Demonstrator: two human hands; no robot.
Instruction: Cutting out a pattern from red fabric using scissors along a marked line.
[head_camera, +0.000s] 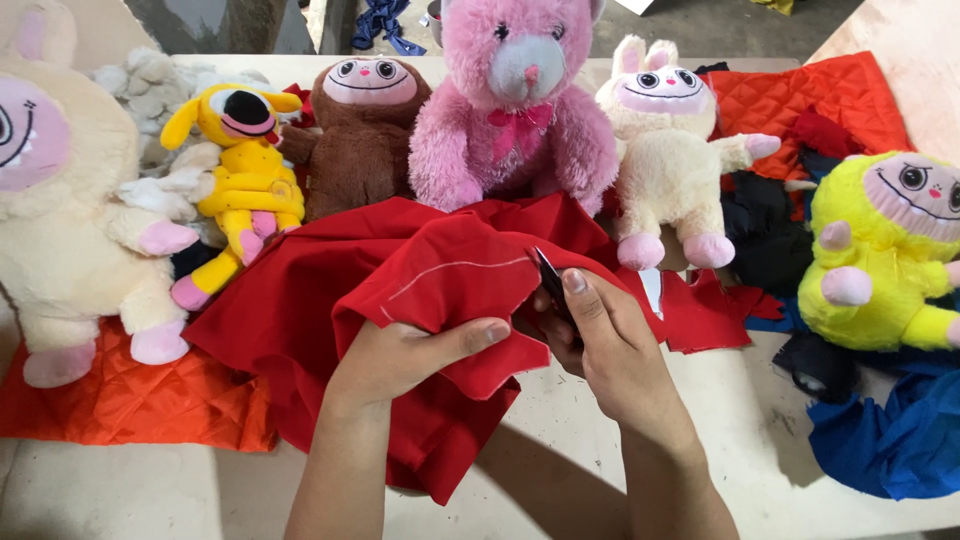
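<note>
From the head camera, a red cloth (400, 300) lies bunched on the pale desk (560, 470), just in front of a row of plush toys. The left hand (400, 355) has its fingers clamped on a fold of the cloth, thumb on top. The right hand (600, 335) closes its fingers around small dark scissors (550, 275), whose tip touches the cloth's edge beside a white stitched line. Behind sit a pink bear (515, 100), a brown plush (365, 130) and a cream rabbit plush (665, 140). Orange quilted fabric (130, 400) lies left, blue cloth (900, 430) right.
</note>
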